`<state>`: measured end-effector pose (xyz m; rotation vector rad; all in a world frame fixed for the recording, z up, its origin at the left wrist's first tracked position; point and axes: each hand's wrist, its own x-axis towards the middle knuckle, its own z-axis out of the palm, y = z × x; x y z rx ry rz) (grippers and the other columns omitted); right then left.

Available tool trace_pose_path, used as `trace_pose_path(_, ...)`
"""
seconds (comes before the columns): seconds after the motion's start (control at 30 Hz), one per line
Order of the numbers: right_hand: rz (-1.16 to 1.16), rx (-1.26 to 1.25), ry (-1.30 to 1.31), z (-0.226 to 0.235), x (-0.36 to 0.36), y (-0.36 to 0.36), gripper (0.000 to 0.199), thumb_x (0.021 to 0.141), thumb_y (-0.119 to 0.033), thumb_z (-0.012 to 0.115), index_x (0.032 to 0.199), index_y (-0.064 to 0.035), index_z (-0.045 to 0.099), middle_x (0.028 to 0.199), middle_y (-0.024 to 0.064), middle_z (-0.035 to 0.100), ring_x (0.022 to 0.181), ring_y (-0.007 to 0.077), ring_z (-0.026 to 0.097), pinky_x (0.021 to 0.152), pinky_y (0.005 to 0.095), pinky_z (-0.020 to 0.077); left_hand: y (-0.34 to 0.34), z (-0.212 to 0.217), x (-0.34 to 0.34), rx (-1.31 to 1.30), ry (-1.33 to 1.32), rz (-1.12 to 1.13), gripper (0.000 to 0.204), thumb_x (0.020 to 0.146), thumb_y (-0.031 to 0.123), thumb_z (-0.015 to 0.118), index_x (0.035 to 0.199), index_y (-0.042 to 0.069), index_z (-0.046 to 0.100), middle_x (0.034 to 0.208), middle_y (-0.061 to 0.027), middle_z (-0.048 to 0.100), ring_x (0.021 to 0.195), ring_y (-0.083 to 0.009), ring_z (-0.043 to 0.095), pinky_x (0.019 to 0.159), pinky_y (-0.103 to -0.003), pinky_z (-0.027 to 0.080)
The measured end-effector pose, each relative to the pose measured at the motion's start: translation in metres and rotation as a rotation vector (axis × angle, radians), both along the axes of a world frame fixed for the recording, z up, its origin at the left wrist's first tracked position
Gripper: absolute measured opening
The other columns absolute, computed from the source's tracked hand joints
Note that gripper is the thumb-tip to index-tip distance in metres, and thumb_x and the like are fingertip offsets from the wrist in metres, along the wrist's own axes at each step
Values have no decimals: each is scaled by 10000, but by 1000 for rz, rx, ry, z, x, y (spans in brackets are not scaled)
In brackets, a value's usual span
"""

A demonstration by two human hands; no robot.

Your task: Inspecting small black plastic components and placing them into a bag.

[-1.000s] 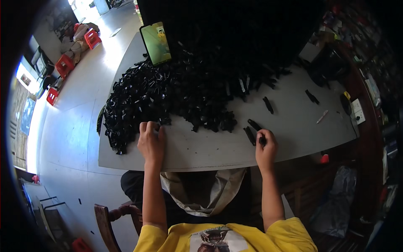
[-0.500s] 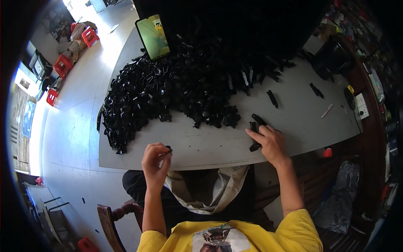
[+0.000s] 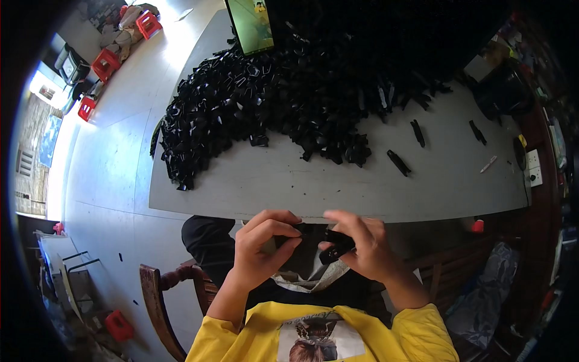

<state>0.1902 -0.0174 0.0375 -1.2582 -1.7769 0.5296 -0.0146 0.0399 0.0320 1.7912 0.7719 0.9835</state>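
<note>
Your left hand [image 3: 260, 244]: held below the near edge of the table, over your lap, fingers curled and pinched on a small black plastic part [image 3: 303, 229] at its left end.

Your right hand [image 3: 362, 244]: close beside the left, fingers bent and gripping a second small black plastic piece [image 3: 338, 246], glossy and blocky, which meets the first between the two hands. Whether the two pieces are joined cannot be told.

Heap of black plastic parts [image 3: 271, 102]: a broad, jumbled mound across the far half of the table, short angular pieces with shiny edges, spilling toward the left corner.

Loose black parts: one slim oblong piece [image 3: 398, 163] lying alone right of the heap; two more [image 3: 417, 133] and [image 3: 477, 132] farther right, well apart.

Table [image 3: 289, 187]: flat, matte grey top, lightly scuffed, pale near edge.

Phone [image 3: 251, 24]: propped upright at the far left of the heap, its screen lit green.

White pen-like stick [image 3: 488, 163]: on the right part of the table.

Wooden chair [image 3: 158, 301]: dark, curved back, near left of you.

Floor [image 3: 108, 157]: smooth grey concrete, bright with daylight at far left.

Red plastic stools [image 3: 107, 62]: grouped on the far left floor.
</note>
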Motion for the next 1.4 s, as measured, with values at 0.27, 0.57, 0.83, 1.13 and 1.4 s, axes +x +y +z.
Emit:
trace_pose_path(0.27, 43, 5, -220, 11, 5, 2, 432, 627, -47, 749, 1043, -90, 640, 670, 48, 543, 567, 238, 574, 489, 347, 429, 1, 6, 1, 112, 35, -52, 184, 717, -73, 701, 853, 27, 628, 983, -102, 650, 826, -227, 648, 714, -286, 516)
trace_pose_path(0.57, 90, -75, -186, 8, 3, 1, 422, 635, -70, 735, 1048, -93, 655, 689, 46, 551, 575, 240, 585, 506, 349, 453, -3, 1, -1, 40, 11, -101, 110, 774, 25, 703, 857, -2, 637, 1000, -156, 655, 921, -252, 641, 816, -345, 509)
trace_pose_path(0.83, 420, 21, -253, -14, -20, -19, 315, 765, -162, 669, 1075, -106, 665, 817, 34, 641, 690, 210, 656, 533, 311, 516, -26, -4, 21, -464, -486, -443, 544, 1010, 381, 377, 817, -49, 649, 871, -238, 684, 957, -350, 629, 949, -448, 446)
trace_pose_path(1.13, 118, -98, -285, -37, -6, -10, 93, 769, -58, 593, 862, -52, 585, 858, 120, 596, 776, 289, 633, 597, 390, 511, 2, -19, 33, -72, -92, -209, 272, 935, 213, 504, 950, -25, 634, 988, -154, 644, 991, -255, 604, 880, -346, 450)
trace_pose_path(1.4, -713, -141, -599, -31, 97, 27, 249, 809, -149, 698, 1025, -49, 625, 935, 137, 634, 806, 348, 633, 641, 403, 489, 95, -49, 3, 430, 527, 508, 228, 793, 5, 650, 1005, 88, 636, 938, -76, 579, 767, -226, 605, 643, -316, 485)
